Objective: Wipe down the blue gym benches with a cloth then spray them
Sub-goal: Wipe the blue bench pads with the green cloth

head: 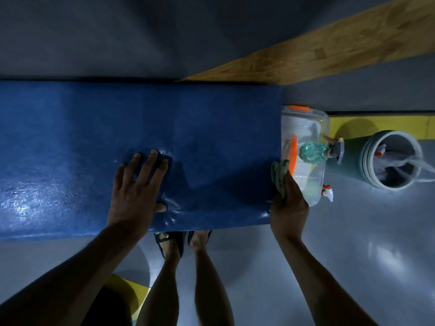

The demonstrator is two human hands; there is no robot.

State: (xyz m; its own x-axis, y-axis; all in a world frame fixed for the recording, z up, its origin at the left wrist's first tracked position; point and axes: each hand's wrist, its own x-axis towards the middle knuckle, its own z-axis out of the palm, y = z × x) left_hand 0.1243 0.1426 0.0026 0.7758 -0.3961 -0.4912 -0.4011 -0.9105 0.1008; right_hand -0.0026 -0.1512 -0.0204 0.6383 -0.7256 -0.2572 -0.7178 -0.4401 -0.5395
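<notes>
Nearest the camera: two bare legs, two feet in dark sandals (pixel 173 241) on grey floor (pixel 353 255), toes tucked under the bench edge. A small mark shows on the left sandal strap, too small to read. One yellow floor patch (pixel 131 290) sits by the left leg.

One blue bench (pixel 211 137) in view, running left-right across the frame, surface glossy with wet-looking sheen at left. Its right end stops just short of the container.

Left hand (pixel 138 184): flat, fingers spread and straight, pressing a dark blue cloth (pixel 164 165) onto the bench top; cloth mostly hidden under the palm.

Right hand (pixel 288 203): fingers curled around a second cloth, grey-green rag (pixel 280 175), at the bench's right end edge.

Just beyond the bench end: one clear plastic container (pixel 310 128) with orange clips. Two spray bottles: a teal one (pixel 313 150) with grey trigger, and a second, white-and-orange nozzle (pixel 328 191) showing at the near corner. No label legible.

Right of that: one grey-green bucket (pixel 367 161) holding mop strands. One yellow floor stripe (pixel 353 124) behind it. Farthest: one wooden plank (pixel 329 50) running diagonally.
</notes>
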